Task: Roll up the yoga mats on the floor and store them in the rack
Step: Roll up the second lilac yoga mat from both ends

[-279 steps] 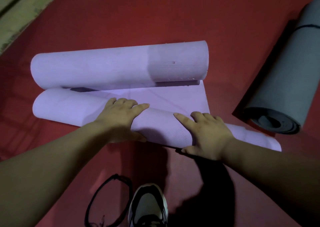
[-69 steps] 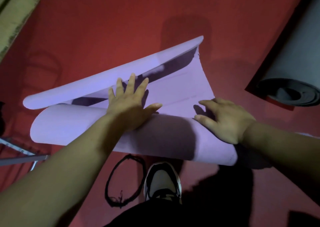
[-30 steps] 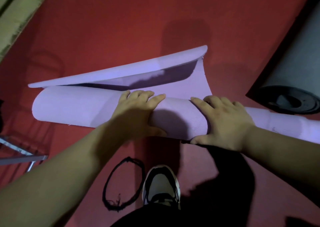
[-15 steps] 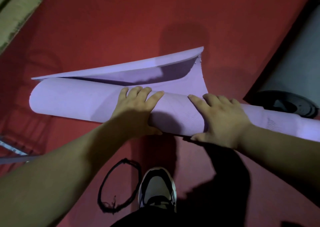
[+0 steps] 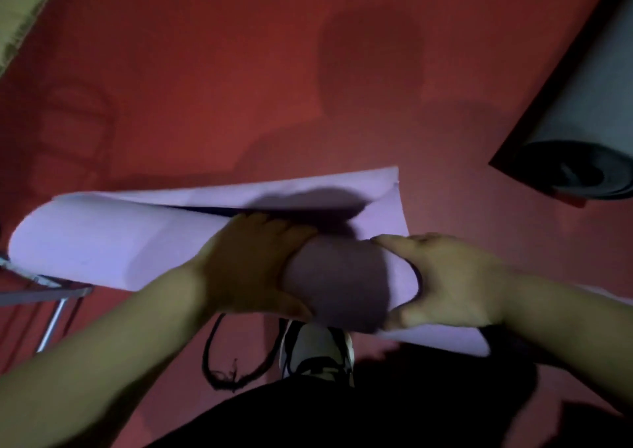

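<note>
Purple mat [image 5: 102, 242] lies across centre; loose flap [image 5: 212, 192] at 12 o'clock is shorter than half a second ago. Left hand [image 5: 253, 266] and right hand [image 5: 445, 283] both clasp the roll. Rolling judged nearly complete.

Open red floor [image 5: 222, 70] lies beyond the purple mat [image 5: 102, 242] I grip. A rolled grey mat [image 5: 582, 112] blocks the far right and a metal frame [image 5: 41, 293] the left. My shoe [image 5: 317, 348] and a black loop [image 5: 205, 358] crowd the near side.
</note>
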### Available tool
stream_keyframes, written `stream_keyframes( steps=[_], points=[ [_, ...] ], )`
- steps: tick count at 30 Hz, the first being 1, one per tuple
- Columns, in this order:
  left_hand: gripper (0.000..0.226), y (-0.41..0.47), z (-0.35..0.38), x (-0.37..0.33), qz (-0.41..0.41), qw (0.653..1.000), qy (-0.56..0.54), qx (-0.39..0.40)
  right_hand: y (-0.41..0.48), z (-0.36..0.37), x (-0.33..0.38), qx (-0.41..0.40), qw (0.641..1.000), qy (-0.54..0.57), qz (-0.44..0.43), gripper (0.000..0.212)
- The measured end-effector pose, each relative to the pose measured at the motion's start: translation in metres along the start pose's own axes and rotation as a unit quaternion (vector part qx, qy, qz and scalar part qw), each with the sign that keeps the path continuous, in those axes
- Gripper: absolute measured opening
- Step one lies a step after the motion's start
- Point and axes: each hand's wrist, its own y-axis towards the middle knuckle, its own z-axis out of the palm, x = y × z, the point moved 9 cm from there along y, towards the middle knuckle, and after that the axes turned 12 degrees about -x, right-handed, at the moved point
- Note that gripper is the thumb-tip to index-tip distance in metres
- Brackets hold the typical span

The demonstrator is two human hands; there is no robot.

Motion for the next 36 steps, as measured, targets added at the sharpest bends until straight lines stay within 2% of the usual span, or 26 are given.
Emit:
stream_keyframes(
  steps=[2,5,9,13,15,16,18,20,24,29,32,36],
  points=[
    [0.117,-0.002,0.001,0.000,0.000,1.000,0.009,-0.009,0.000,-0.002,-0.001,-0.010,1.000,0.002,0.001,0.097],
    [0.112,0.008,-0.004,0.005,0.005,1.000,0.022,-0.018,0.009,-0.003,-0.009,0.020,0.999,0.043,0.026,0.100],
    [0.095,0.005,-0.013,0.004,0.018,0.993,0.057,-0.100,0.024,-0.008,-0.030,0.033,0.989,0.119,0.081,0.093],
    [0.084,-0.013,-0.010,-0.001,-0.010,0.985,0.074,-0.158,0.025,-0.010,-0.030,0.032,0.993,0.087,0.078,0.096],
    [0.084,-0.013,-0.009,0.001,-0.018,0.985,0.069,-0.158,0.013,-0.014,-0.024,-0.016,0.997,0.045,0.057,0.098],
    [0.083,-0.009,-0.010,0.004,-0.023,0.986,0.068,-0.153,0.004,-0.017,-0.022,-0.068,0.996,0.021,0.054,0.098],
    [0.083,0.001,-0.012,0.009,-0.027,0.989,0.056,-0.131,-0.019,-0.023,-0.013,-0.192,0.978,-0.073,0.041,0.092],
    [0.082,0.010,-0.014,0.013,-0.030,0.993,0.036,-0.105,-0.032,-0.015,-0.007,-0.237,0.956,-0.167,0.046,0.088],
    [0.082,0.021,-0.018,0.020,-0.051,0.993,0.031,-0.105,-0.021,-0.017,-0.019,-0.199,0.961,-0.169,0.094,0.096],
    [0.098,0.020,-0.035,0.030,-0.123,0.964,0.030,-0.233,-0.007,-0.026,-0.028,-0.151,0.971,-0.142,0.115,0.099],
    [0.102,0.025,-0.037,0.032,-0.154,0.958,0.065,-0.235,-0.003,-0.030,-0.029,-0.147,0.973,-0.133,0.118,0.098],
    [0.100,0.040,-0.036,0.042,-0.165,0.960,0.056,-0.218,0.005,-0.041,-0.037,-0.167,0.972,-0.106,0.124,0.091]
  ],
)
